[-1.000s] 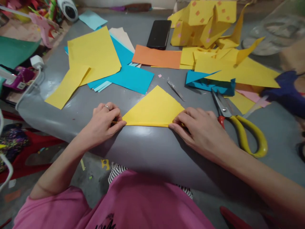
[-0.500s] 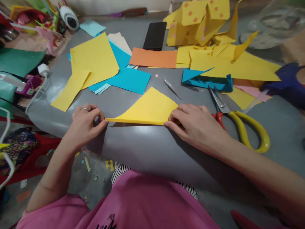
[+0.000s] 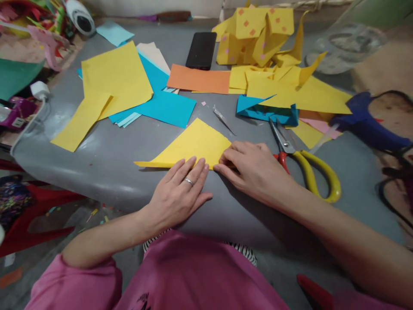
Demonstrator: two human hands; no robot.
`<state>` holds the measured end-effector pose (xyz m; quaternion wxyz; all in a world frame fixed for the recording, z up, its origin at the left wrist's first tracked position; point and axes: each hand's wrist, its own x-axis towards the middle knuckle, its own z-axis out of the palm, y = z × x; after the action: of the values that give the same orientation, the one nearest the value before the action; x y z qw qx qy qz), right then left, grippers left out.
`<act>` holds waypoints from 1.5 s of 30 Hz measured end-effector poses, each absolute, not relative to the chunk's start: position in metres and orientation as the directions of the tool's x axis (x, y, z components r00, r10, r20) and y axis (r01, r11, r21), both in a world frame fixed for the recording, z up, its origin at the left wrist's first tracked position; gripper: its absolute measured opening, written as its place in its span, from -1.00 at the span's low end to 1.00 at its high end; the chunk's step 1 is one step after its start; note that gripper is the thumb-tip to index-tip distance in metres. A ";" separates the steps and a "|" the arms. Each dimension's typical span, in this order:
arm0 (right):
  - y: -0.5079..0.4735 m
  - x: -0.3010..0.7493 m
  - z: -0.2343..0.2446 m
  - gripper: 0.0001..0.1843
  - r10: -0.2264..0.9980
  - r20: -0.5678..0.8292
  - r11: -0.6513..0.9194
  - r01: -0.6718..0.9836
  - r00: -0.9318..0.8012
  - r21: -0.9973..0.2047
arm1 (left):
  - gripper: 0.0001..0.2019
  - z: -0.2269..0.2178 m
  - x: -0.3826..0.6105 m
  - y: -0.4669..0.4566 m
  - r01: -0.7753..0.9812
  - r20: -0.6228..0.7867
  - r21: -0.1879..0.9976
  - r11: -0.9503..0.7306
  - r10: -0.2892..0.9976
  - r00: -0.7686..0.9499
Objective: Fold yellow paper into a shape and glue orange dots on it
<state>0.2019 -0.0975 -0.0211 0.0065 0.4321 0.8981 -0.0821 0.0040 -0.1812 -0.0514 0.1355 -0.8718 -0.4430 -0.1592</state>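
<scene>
A yellow sheet of paper lies near the table's front edge, its lower side folded into a narrow strip and its peak pointing away from me. My left hand, with a ring on one finger, lies open with its fingertips flat on the middle of the folded strip. At the right end my right hand pinches the paper between thumb and fingers, which hide that corner. The strip's left tip sticks out free past the sheet. Scissors with red and yellow handles rest right of my right hand.
Yellow sheets and blue paper lie at the left. An orange strip, a black phone and a small pointed tool are farther back. A spotted yellow paper model and a blue glue gun stand rightward.
My left hand has let go of the strip's left end, moved right and laid its fingers flat on the fold. My right hand keeps its pinch. The view has shifted slightly right.
</scene>
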 end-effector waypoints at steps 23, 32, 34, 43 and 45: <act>-0.094 0.220 -0.030 -0.71 0.755 0.078 0.642 0.710 -0.651 -0.288 | -0.35 -0.059 -0.017 -0.181 0.834 0.316 0.011 -0.552 0.793 0.521; -0.092 0.221 -0.025 -0.70 0.789 0.005 0.579 0.741 -0.615 -0.339 | -0.33 -0.062 -0.020 -0.181 0.832 0.318 -0.001 -0.555 0.788 0.526; -0.092 0.221 -0.024 -0.68 0.799 -0.013 0.568 0.761 -0.601 -0.313 | -0.33 -0.062 -0.020 -0.181 0.832 0.322 0.002 -0.555 0.788 0.525; -0.091 0.224 -0.018 -0.69 0.848 -0.080 0.510 0.849 -0.523 -0.141 | -0.35 -0.061 -0.019 -0.182 0.832 0.322 -0.011 -0.555 0.785 0.529; -0.091 0.228 -0.018 -0.70 0.852 -0.080 0.507 0.853 -0.518 -0.122 | -0.36 -0.061 -0.019 -0.182 0.831 0.329 -0.014 -0.556 0.783 0.529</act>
<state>0.2282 -0.0910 -0.0178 0.0047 0.4910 0.8681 -0.0732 -0.0191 -0.1819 -0.0609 0.0847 -0.8701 -0.4637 -0.1439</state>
